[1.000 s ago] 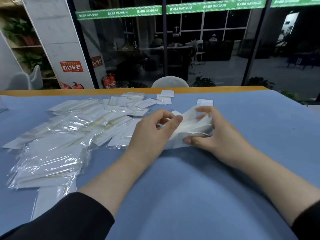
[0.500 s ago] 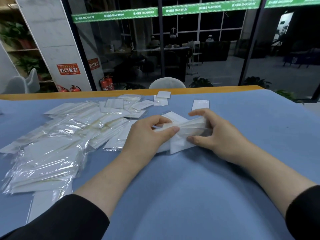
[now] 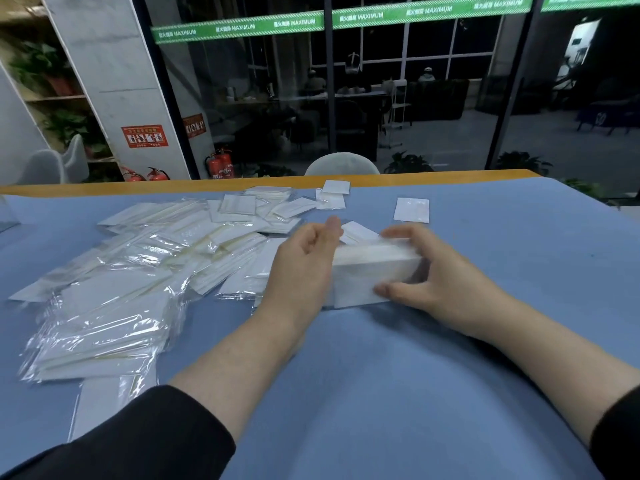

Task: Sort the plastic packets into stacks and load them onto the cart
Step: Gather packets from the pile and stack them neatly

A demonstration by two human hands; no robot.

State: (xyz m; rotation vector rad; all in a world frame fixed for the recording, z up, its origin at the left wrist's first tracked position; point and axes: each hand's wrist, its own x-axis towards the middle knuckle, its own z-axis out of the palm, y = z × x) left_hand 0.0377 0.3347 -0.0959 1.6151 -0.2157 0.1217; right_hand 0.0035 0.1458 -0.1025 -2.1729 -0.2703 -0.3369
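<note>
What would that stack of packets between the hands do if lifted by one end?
The stack would probably sag and fan apart, since it is loose thin packets squared only by the left hand and right hand. The glossy film looks slippery, so layers may slide. It seems light.

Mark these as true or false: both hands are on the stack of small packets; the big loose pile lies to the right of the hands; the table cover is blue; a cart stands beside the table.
1. Both hands are on the stack: true. The left hand and right hand flank the stack of small packets.
2. Pile on the right: false. The loose pile lies to the left.
3. Blue table cover: true.
4. Cart beside the table: false. No cart is in view.
</note>
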